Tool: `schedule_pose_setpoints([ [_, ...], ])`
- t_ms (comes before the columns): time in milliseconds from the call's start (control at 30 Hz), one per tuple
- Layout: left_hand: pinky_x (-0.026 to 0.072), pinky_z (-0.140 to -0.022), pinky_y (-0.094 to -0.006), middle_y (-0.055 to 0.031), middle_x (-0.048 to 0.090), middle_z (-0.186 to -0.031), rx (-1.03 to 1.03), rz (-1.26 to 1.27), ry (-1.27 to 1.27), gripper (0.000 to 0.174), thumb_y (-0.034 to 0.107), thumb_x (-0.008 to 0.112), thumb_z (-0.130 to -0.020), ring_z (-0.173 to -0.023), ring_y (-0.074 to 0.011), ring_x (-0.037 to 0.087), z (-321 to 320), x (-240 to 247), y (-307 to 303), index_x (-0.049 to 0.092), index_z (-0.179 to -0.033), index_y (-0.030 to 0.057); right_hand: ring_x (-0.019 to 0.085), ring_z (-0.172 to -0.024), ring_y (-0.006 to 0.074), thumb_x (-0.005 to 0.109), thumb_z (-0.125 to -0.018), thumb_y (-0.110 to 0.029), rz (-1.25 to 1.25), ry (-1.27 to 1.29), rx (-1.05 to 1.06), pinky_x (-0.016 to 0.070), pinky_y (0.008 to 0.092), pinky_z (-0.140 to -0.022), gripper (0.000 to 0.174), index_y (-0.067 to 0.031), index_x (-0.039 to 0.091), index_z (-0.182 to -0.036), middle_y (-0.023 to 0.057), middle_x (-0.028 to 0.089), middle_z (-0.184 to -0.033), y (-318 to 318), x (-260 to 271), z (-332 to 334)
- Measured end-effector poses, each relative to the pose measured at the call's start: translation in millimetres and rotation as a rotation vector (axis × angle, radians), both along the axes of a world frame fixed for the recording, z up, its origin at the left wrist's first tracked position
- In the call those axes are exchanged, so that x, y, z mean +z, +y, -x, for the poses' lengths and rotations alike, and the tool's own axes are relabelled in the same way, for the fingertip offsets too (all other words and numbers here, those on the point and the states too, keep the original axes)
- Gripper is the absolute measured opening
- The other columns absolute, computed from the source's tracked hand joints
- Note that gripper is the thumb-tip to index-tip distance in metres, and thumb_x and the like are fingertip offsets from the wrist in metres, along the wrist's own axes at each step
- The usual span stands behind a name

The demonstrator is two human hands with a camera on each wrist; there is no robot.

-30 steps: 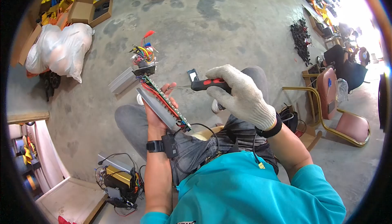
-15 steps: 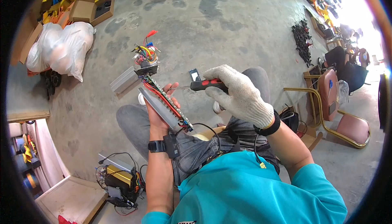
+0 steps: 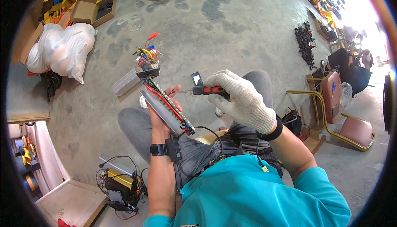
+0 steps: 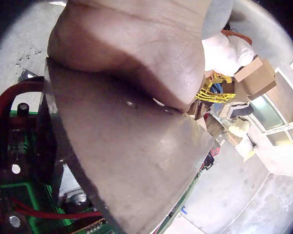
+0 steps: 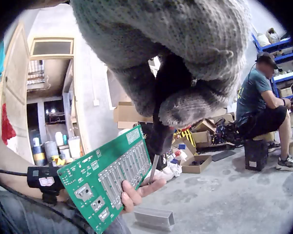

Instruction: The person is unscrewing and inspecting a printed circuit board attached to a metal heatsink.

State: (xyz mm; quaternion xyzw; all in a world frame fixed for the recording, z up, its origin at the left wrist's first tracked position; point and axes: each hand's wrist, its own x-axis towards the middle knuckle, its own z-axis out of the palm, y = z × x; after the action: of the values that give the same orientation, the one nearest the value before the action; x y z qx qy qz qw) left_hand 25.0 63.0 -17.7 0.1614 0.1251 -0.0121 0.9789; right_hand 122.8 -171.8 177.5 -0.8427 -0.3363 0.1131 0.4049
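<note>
My bare left hand (image 3: 156, 121) grips a long circuit board from below. Its green back (image 5: 90, 170) shows in the right wrist view, with fingers curled over the edge. A grey metal plate (image 4: 122, 156) runs along the board, against my palm in the left wrist view. Red wires (image 3: 165, 100) lie lengthwise on it, and a bundle of coloured wires (image 3: 148, 57) stands at its far end. My gloved right hand (image 3: 246, 103) holds a black and red screwdriver (image 3: 213, 90) by its handle. The shaft reaches the left fingertips at the board's edge.
A grey metal casing (image 3: 126, 82) and a dark object with a pale panel (image 3: 196, 78) lie on the floor. Beside my left arm sits a gold-coloured unit with wires (image 3: 120, 177). A chair (image 3: 357, 130) stands right; white bags (image 3: 62, 49) and boxes lie left.
My right hand has shifted slightly and the screwdriver handle has turned, its red patches now facing differently. The left hand and board stay nearly where they were.
</note>
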Motion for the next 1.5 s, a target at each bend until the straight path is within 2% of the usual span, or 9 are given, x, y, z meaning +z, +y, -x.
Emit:
schedule_pose_setpoints([
  [233,0.062,-0.07,-0.0421,-0.0211,0.05,-0.153,-0.029,-0.054,0.025,0.086,0.074,0.035,-0.101,-0.078,-0.0269,0.072,-1,-1,1,0.058,-0.143,0.0021,0.071,-0.098,0.0337,0.077,-0.089,-0.015,0.071,-0.051,-0.039,0.056,0.0422,-0.079,0.03,-0.0107,0.066,-0.117,0.0116,0.069,-0.11,4,-4,7],
  [333,0.0618,-0.069,-0.0412,-0.021,0.05,-0.153,-0.015,-0.08,0.048,0.087,0.076,0.033,-0.101,-0.077,-0.0261,0.072,-1,-1,0,0.058,-0.142,0.0027,0.07,-0.103,0.0316,0.076,-0.091,-0.022,0.115,-0.041,-0.086,0.0469,0.0504,-0.085,0.035,-0.0141,0.064,-0.123,0.0087,0.068,-0.115,6,-8,14],
  [467,0.0619,-0.068,-0.0409,-0.0214,0.051,-0.153,-0.018,-0.108,0.048,0.087,0.076,0.032,-0.101,-0.076,-0.0259,0.072,0,3,-1,0.058,-0.141,0.0027,0.071,-0.097,0.0343,0.078,-0.088,-0.009,0.085,-0.148,-0.061,0.0569,0.0406,-0.081,0.035,-0.0068,0.064,-0.12,0.0143,0.068,-0.108,8,-8,14],
  [533,0.0618,-0.068,-0.0412,-0.0218,0.05,-0.153,-0.012,-0.097,0.063,0.087,0.076,0.032,-0.102,-0.076,-0.0261,0.072,-1,3,-2,0.058,-0.141,0.0023,0.068,-0.11,0.0322,0.075,-0.091,-0.019,0.138,-0.038,-0.069,0.0462,0.0552,-0.087,0.035,-0.0153,0.063,-0.124,0.0066,0.065,-0.119,6,-10,13],
  [867,0.0621,-0.07,-0.0423,-0.0265,0.048,-0.153,-0.009,-0.054,0.048,0.089,0.079,0.032,-0.1,-0.079,-0.0265,0.072,1,1,-2,0.055,-0.145,0.0061,0.069,-0.105,0.0338,0.075,-0.09,-0.016,0.092,-0.049,-0.068,0.0523,0.0482,-0.084,0.033,-0.0118,0.064,-0.12,0.0097,0.066,-0.114,5,0,7],
  [1033,0.062,-0.067,-0.0432,-0.0253,0.066,-0.129,0.02,-0.111,0.157,0.091,0.08,0.03,-0.1,-0.076,-0.0287,0.073,1,3,-2,0.054,-0.143,0.0035,0.07,-0.094,0.0341,0.076,-0.087,-0.005,-0.055,-0.183,-0.083,0.056,0.0396,-0.08,0.028,-0.0052,0.067,-0.114,0.0146,0.068,-0.103,-7,16,-6],
  [1100,0.0612,-0.065,-0.0428,-0.0153,0.072,-0.091,0.121,-0.138,0.295,0.098,0.086,0.03,-0.096,-0.072,-0.0283,0.071,-2,-1,-4,0.057,-0.136,0.0015,0.07,-0.089,0.0229,0.076,-0.085,-0.001,-0.041,-0.049,-0.188,0.0554,0.0322,-0.079,0.033,-0.0029,0.068,-0.116,0.0131,0.069,-0.102,-13,36,-5],
  [1167,0.0608,-0.065,-0.042,-0.0125,0.071,-0.086,0.178,-0.126,0.346,0.1,0.089,0.031,-0.093,-0.071,-0.0275,0.07,-7,-11,-4,0.059,-0.132,0.0015,0.069,-0.091,0.0183,0.076,-0.084,0.0,-0.028,-0.089,-0.192,0.055,0.0312,-0.082,0.034,-0.002,0.068,-0.117,0.0113,0.07,-0.102,-20,56,-7],
  [1500,0.0618,-0.078,-0.0393,-0.0061,0.07,-0.108,0.243,-0.181,0.265,0.069,0.073,0.036,-0.104,-0.088,-0.0185,0.069,-9,26,-11,0.062,-0.127,0.0133,0.072,-0.096,0.0309,0.082,-0.08,-0.002,0.043,-0.128,0.26,0.058,0.0378,-0.083,0.038,-0.0037,0.067,-0.116,0.0148,0.069,-0.11,-18,94,-2],
])
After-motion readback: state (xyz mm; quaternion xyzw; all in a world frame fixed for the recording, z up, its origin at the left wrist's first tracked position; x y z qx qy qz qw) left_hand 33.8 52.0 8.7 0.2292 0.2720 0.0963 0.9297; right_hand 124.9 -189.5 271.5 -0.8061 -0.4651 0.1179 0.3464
